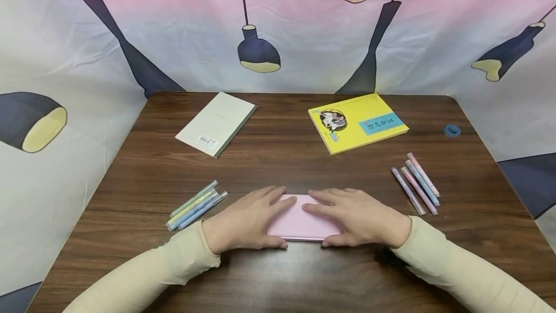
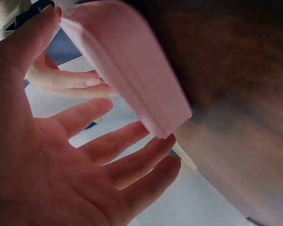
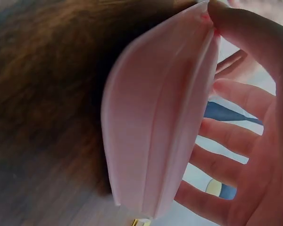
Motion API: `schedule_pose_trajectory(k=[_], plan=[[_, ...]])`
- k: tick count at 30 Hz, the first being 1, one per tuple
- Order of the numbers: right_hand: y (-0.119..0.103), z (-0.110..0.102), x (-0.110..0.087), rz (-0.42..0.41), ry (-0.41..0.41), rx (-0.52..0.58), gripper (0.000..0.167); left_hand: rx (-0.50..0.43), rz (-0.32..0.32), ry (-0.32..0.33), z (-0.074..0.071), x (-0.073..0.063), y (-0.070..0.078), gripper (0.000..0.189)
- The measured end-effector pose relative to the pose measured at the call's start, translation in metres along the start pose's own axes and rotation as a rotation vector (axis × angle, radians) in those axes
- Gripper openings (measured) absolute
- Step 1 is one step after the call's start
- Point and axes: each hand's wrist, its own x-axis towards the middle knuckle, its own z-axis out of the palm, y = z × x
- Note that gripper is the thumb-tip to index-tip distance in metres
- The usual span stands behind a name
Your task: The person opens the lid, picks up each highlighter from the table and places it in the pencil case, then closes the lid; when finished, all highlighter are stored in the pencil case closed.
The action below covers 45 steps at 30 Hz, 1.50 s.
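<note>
A flat pink case point(image 1: 302, 221) with rounded corners lies on the table right in front of me. My left hand point(image 1: 247, 219) holds its left end, thumb at the near edge and fingers spread over the top toward the far edge. On the right end my right hand point(image 1: 360, 216) mirrors this grip, with its thumb at the near edge too. A seam runs along the side of the pink case point(image 3: 151, 117) in the right wrist view. In the left wrist view, the thumb and fingertips meet opposite edges of the case point(image 2: 132, 66).
Several capped pens point(image 1: 195, 206) lie left of the hands, and several more pens point(image 1: 414, 185) to the right. Farther back are a pale notebook point(image 1: 219, 122) and a yellow book point(image 1: 356, 122). A blue tape roll point(image 1: 451, 130) sits near the right edge of the wooden table point(image 1: 282, 158).
</note>
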Motion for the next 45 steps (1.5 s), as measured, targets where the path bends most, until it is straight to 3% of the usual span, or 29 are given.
schedule_pose_trajectory(k=[9, 18, 26, 34, 45], plan=[[0.001, 0.003, 0.01, -0.011, 0.02, -0.014, 0.072, 0.006, -0.021, 0.031, 0.005, -0.002, -0.01, 0.082], [0.005, 0.001, 0.017, -0.067, 0.022, -0.053, 0.074, 0.069, 0.023, 0.074, 0.01, 0.0, -0.013, 0.082], [0.007, 0.0, 0.021, -0.098, 0.043, -0.067, 0.073, 0.097, 0.031, 0.074, 0.011, 0.0, -0.013, 0.082], [0.009, -0.001, 0.023, -0.117, 0.059, -0.087, 0.072, 0.158, 0.082, 0.127, 0.015, -0.001, -0.013, 0.081], [0.01, -0.001, 0.026, -0.126, 0.061, -0.078, 0.071, 0.168, 0.105, 0.144, 0.016, -0.001, -0.015, 0.081]])
